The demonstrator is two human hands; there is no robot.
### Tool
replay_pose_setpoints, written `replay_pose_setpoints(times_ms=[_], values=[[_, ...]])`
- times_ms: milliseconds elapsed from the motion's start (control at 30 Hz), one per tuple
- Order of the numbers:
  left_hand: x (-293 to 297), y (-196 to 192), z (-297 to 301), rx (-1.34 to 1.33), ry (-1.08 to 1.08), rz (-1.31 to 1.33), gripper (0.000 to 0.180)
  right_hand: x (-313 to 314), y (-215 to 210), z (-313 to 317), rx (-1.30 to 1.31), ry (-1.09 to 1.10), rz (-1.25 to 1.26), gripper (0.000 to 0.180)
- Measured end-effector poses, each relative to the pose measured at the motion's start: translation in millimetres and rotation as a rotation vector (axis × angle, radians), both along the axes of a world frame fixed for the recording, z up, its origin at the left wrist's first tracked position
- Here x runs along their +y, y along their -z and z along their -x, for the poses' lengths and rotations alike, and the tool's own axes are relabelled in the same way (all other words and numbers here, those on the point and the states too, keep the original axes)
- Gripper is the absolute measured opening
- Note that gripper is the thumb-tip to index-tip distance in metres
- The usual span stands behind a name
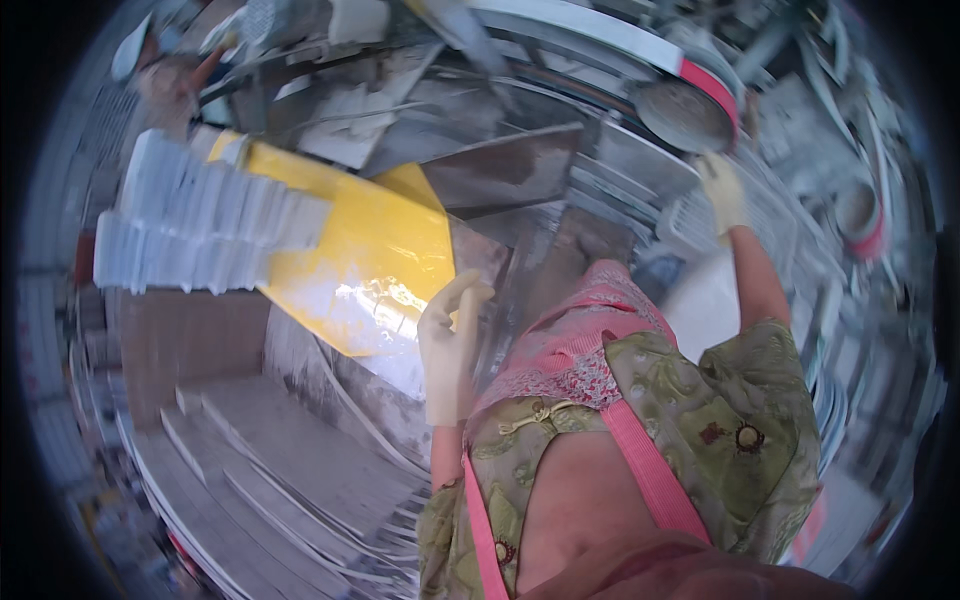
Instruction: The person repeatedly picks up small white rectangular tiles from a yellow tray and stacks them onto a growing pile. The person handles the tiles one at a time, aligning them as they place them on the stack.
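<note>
My left hand (450, 330), in a pale cream glove, hovers at the right edge of a shiny yellow sheet (400, 240). Its fingers are loosely bent and apart, with nothing between them. On the sheet's left part lies a long stack of whitish, ribbed, translucent pieces (200, 215). My right hand (722, 190), gloved the same way, reaches out to the right with its fingers extended, somewhat blurred. It is beside a pale plastic basket (690, 222) and just below a round container with a red and white rim (690, 115); whether it touches either is unclear.
Grey, dusty stepped boards (290, 460) are at the lower left, below a brown panel (190, 350). A dark board (500, 165) stands behind the yellow sheet. A smaller round container (858, 212) is at the far right. Another person's arm (205, 70) shows at the upper left.
</note>
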State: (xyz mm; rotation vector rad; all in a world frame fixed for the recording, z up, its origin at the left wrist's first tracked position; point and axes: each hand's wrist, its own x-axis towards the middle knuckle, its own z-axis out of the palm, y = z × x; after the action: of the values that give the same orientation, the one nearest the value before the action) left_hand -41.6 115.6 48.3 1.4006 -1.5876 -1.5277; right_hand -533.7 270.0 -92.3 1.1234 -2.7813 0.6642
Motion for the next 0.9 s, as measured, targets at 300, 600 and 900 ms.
replay_pose_setpoints(times_ms=[300,600,900], values=[[-19.4,8.2,146.2,0.145,-0.185,0.094,0.034,-178.1,-13.8,234.9,0.674,-1.054,0.27,0.067],[-26.3,7.3,246.2,0.019,-0.032,0.182,0.037,-178.2,-20.5,235.0,0.42,-0.859,-0.373,0.081],[-32.7,-0.2,273.2,0.033,-0.032,0.362,0.036,-216.0,-37.5,230.2,0.696,-1.056,-0.216,0.06]])
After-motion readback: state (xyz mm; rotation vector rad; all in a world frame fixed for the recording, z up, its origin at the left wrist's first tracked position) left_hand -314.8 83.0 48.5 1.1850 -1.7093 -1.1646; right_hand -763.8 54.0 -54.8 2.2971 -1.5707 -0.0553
